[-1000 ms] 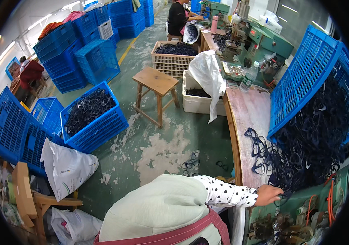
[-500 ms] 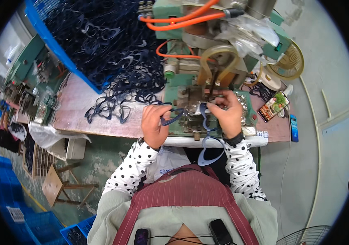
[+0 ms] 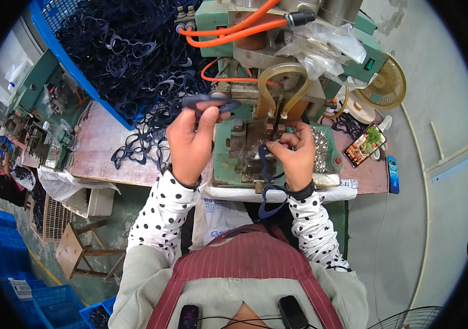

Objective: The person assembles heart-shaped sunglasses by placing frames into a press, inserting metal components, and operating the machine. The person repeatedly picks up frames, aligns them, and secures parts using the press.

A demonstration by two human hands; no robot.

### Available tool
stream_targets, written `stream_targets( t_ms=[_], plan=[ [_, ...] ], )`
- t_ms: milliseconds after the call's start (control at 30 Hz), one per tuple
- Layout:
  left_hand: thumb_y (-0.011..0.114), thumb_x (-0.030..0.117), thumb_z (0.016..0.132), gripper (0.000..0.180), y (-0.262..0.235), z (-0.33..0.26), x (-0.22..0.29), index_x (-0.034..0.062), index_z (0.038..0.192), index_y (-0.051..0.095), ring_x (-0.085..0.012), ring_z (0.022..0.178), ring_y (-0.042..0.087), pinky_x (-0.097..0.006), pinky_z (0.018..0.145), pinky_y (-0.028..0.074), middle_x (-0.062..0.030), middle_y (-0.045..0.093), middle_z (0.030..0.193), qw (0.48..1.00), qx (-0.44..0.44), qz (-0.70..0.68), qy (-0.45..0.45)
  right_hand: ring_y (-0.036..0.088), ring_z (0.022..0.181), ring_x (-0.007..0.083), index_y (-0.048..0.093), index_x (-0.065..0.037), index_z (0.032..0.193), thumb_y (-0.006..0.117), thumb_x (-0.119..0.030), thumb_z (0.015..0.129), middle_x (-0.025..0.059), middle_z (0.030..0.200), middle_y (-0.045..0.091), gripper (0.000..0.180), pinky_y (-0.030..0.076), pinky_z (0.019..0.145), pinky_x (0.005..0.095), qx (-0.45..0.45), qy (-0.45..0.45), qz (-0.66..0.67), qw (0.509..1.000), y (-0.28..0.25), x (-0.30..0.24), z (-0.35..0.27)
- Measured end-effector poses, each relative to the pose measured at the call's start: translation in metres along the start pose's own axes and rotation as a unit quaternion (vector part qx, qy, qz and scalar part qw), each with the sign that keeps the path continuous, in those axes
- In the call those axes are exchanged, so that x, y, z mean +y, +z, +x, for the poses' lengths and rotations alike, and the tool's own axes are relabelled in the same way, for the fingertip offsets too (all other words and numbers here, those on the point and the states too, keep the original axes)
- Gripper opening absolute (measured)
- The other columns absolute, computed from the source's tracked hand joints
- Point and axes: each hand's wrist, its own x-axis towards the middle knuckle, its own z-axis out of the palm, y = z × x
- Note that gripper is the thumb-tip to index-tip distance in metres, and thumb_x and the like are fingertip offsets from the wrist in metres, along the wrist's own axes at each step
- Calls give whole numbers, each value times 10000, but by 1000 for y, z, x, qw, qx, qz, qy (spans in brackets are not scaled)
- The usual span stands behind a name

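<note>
Just past the pinstriped burgundy apron (image 3: pixel 239 255), the right hand (image 3: pixel 295 156) pinches a smooth, dark-blue looped strip (image 3: pixel 263 159) dangling before the green metal base (image 3: pixel 224 164); fingertips obscure its top. Farther forward, the left hand (image 3: pixel 190 143), thumb against curled fingers, holds a foreshortened blue piece (image 3: pixel 207 102). Beyond, a tangled pile (image 3: pixel 129 46) is cut off.

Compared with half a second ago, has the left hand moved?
Yes: the left hand has moved leftward and farther from the body, judged against the green machine base.
</note>
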Motion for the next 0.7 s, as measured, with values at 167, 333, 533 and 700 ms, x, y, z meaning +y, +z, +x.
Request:
stream_targets(
  t_ms=[167, 333, 533, 700],
  plan=[
    [654, 39, 721, 391, 2, -42, -13, 13, 1110, 637, -292, 895, 659, -405, 818, 531, -131, 677, 1080, 888, -225, 145, 374, 582, 773, 102, 445, 30, 1210, 761, -11, 731, 74, 915, 663, 576, 476, 726, 248, -8, -3, -64, 998, -4, -5, 0],
    [674, 103, 841, 309, 29, -67, -24, -12, 1126, 641, -283, 1031, 657, -437, 931, 525, -164, 664, 1139, 852, -322, 122, 394, 630, 951, 193, 559, -23, 1203, 730, -60, 770, 103, 1063, 676, 467, 490, 857, 315, 70, -91, -214, 970, -68, 11, 16],
    [702, 89, 802, 421, 35, -60, -35, 0, 1199, 593, -256, 1028, 642, -440, 950, 518, -153, 628, 1207, 860, -339, 70, 376, 660, 802, 219, 634, -34, 1085, 711, -89, 802, 104, 938, 700, 298, 508, 757, 340, 138, -50, -374, 916, -156, 81, 11],
    [725, 109, 787, 393, 35, -61, -37, -17, 1148, 636, -279, 1004, 664, -445, 934, 525, -176, 652, 1168, 869, -338, 52, 357, 627, 872, 358, 647, -45, 1090, 713, -219, 810, 161, 953, 648, 336, 504, 727, 439, 60, -76, -595, 798, -151, 67, -7]
  ],
)
